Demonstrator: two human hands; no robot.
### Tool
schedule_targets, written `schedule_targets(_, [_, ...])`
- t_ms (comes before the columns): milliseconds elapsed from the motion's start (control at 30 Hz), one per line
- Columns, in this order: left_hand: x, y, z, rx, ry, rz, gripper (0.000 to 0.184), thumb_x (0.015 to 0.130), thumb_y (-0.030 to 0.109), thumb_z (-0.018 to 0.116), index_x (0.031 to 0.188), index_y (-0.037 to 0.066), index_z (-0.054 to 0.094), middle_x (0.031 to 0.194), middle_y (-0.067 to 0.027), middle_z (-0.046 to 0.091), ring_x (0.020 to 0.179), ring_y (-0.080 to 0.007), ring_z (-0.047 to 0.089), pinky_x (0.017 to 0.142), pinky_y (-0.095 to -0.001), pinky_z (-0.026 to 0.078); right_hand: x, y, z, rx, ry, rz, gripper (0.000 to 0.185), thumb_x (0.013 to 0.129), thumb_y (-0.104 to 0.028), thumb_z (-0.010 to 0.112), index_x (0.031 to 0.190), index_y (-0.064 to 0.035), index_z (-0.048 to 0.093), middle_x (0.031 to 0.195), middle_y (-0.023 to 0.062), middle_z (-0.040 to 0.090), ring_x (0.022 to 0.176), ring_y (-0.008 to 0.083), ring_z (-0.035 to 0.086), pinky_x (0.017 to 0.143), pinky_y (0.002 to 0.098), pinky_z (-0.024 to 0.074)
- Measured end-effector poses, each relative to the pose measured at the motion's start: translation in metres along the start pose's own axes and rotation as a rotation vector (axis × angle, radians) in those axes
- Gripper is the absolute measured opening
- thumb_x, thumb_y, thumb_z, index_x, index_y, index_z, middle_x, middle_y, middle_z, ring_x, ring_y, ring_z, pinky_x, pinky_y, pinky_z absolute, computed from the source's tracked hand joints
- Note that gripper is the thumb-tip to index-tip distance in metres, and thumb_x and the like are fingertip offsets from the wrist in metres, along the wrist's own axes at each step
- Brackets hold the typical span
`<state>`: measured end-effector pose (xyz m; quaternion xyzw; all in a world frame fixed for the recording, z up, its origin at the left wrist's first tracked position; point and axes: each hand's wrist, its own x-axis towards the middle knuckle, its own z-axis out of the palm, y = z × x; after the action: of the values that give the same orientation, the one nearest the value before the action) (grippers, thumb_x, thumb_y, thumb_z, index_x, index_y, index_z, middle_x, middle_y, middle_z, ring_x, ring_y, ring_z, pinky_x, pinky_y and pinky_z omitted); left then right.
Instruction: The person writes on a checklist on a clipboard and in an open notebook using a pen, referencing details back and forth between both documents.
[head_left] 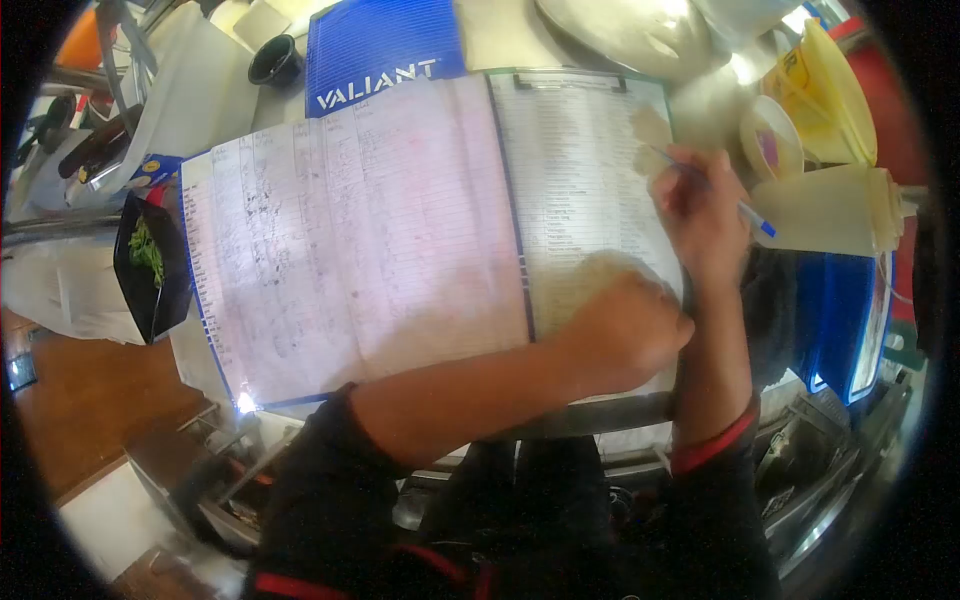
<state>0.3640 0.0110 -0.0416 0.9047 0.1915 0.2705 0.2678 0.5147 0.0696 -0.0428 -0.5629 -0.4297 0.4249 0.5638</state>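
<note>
Our right hand (708,225) has fingers closed round a blue pen (762,224), tip over the right side of the printed list sheet (580,165), upper half; can't tell if it's touching paper. Our left hand (632,328) rests on the lower part of that sheet, fingers curled in; can't tell whether anything's inside. The sheet sits under the clip (570,84) at the top, so top clip plus left hand should hold it steady enough. For clean entries we'd keep light pressure with the left, write in the row matching the printed item, and shift the left hand down or aside before lower rows, since it covers some. Left forearm also crosses the bottom of the handwritten ruled sheet (390,230) just left of the list; lift rather than drag, to be safe against smudging. Beyond: blue VALIANT folder (385,55) above the ruled sheet, black tray (168,305) with green leaves (145,250) off its left edge, yellow tub (825,95) up right, blue binders (838,320) below it.
</note>
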Motion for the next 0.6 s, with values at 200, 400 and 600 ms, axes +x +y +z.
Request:
schedule_targets(200, [0.005, 0.002, -0.003, -0.075, -0.026, -0.024, 0.017, 0.081, 0.023, 0.059, 0.081, 0.007, 0.06, 0.073, -0.0123, 0.06, 0.074, -0.0302, 0.062, 0.071, -0.0457, 0.049, 0.0, -0.002, 0.003, 0.325, -0.058, 0.025, 0.041, 0.102, -0.032, 0.048, 0.119, 0.0043, 0.057, 0.085, 0.0111, 0.064, 0.072, 0.0143, 0.057, 0.065, 0.0246, 0.0474])
schedule_targets(400, [0.006, 0.001, -0.007, -0.025, -0.078, -0.054, 0.016, 0.083, 0.023, 0.057, 0.08, 0.008, 0.06, 0.072, -0.0107, 0.061, 0.073, -0.0301, 0.063, 0.07, -0.0461, 0.049, -0.008, -0.011, 0.003, 0.416, -0.043, 0.117, 0.032, 0.097, -0.016, 0.052, 0.121, 0.0048, 0.058, 0.097, 0.0143, 0.066, 0.08, 0.0159, 0.06, 0.072, 0.0261, 0.0505])
schedule_targets(600, [0.005, 0.001, -0.006, -0.035, -0.134, -0.083, 0.018, 0.086, 0.024, 0.055, 0.079, 0.008, 0.059, 0.072, -0.0123, 0.061, 0.071, -0.031, 0.063, 0.068, -0.0462, 0.049, -0.015, -0.011, 0.002, 0.055, -0.004, 0.06, 0.034, 0.088, -0.006, 0.049, 0.12, 0.0058, 0.057, 0.1, 0.0146, 0.064, 0.088, 0.0191, 0.06, 0.077, 0.0289, 0.0513])
